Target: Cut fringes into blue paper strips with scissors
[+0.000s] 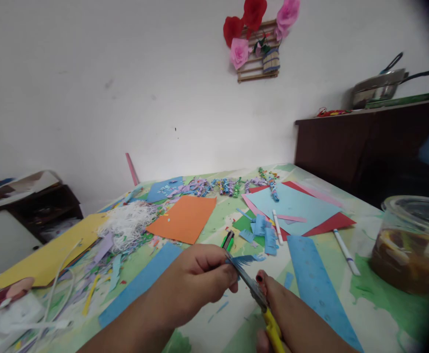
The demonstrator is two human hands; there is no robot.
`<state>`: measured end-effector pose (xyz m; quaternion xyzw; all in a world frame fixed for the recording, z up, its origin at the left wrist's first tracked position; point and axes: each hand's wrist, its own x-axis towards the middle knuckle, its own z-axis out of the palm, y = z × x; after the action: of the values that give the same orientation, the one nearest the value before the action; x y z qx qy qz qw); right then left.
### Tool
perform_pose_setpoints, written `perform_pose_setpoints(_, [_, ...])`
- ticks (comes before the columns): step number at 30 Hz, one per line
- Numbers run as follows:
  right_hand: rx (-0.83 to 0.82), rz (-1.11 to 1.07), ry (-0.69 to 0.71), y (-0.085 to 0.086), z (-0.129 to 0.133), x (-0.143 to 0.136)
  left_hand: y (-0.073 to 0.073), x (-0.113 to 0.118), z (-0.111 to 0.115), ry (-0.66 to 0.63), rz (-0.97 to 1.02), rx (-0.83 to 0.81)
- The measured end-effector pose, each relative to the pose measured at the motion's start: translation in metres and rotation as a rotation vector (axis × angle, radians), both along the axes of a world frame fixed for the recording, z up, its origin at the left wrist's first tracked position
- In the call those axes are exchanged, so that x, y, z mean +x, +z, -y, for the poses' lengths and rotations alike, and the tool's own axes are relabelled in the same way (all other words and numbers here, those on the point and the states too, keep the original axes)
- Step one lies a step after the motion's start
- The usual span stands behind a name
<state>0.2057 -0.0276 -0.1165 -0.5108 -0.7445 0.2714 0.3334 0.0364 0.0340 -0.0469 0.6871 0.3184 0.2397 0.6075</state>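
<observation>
- Yellow-handled scissors [272,329] sat in the grip of the right hand [286,306], their grey metal blades slanting up and away towards the left hand's fingertips.
- The left hand [203,279] pinched the fringe [247,260] between thumb and fingers; the two hands were close together, with the blades between them.
- Blue and narrow, the fringe stuck out to the right of the left fingertips, over the middle of the table [232,318]. Its edge was cut into fine, pointed slivers that fanned out, and its far end looked slightly curled. The part inside the fingers was hidden.
- Two long blue strips [317,284] lay flat and uncut, one to either side of the hands; the one on the right had a blotchy surface.
- Just beyond were a green-and-black pen [228,241] and several fringed blue pieces [260,226].
- A clear tub [409,245] of brown liquid stood at the right.
- Farther off lay an orange sheet [185,218], white shreds [129,223] and a pale blue sheet [295,206] over red paper.
- Curled, multicoloured fringes [229,186] lined the far edge, below the white wall [126,98].
</observation>
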Motion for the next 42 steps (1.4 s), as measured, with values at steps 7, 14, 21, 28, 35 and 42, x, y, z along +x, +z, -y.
perform_pose_setpoints(7, [0.011,0.028,-0.009,-0.01,0.003,0.004,0.007,0.001,0.003,0.084,-0.078,0.094])
perform_pose_setpoints(14, [0.078,0.083,0.024,-0.015,0.003,0.009,0.013,0.0,0.009,0.129,-0.299,0.642])
perform_pose_setpoints(21, [0.012,0.062,0.04,-0.011,0.005,0.006,0.012,0.0,0.01,0.054,-0.346,0.781])
perform_pose_setpoints(28, [0.079,0.17,0.038,-0.022,0.006,0.007,0.013,0.002,0.01,0.041,-0.307,0.669])
perform_pose_setpoints(35, [-0.028,0.076,-0.013,-0.012,0.002,0.003,0.013,0.001,0.004,-0.017,-0.161,0.349])
perform_pose_setpoints(42, [-0.049,0.039,-0.047,-0.009,0.002,0.004,0.009,-0.002,0.001,0.016,-0.124,0.133])
